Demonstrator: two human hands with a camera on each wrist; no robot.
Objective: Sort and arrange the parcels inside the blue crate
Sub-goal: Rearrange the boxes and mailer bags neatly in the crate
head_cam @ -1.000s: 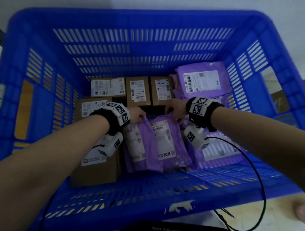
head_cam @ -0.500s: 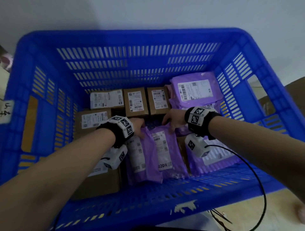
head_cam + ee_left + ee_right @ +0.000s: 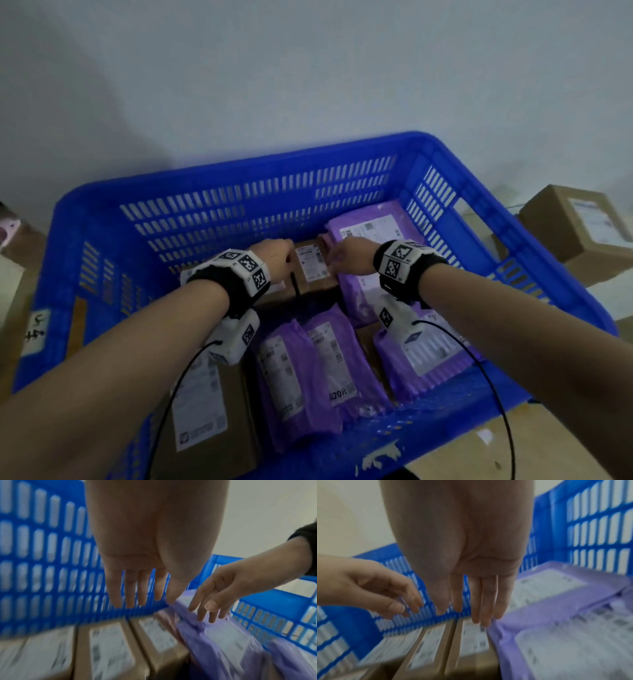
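Observation:
The blue crate holds brown cardboard boxes and purple mailer bags. My left hand and right hand hover over the back row, either side of a small brown box with a white label. Both hands are empty, fingers straight and pointing down. Right of that box lies a stack of purple bags. Two purple bags lean side by side at the crate's front middle. A large brown box lies at the front left, another purple bag at the front right.
A pale wall stands behind the crate. A brown carton sits outside the crate at the right. A handwritten white tag is stuck on the crate's left wall. Black cables hang from both wrist cameras.
Both hands have let go of the two purple bags at the front middle and moved back to the rear row of boxes. The head camera has tilted up and pulled away.

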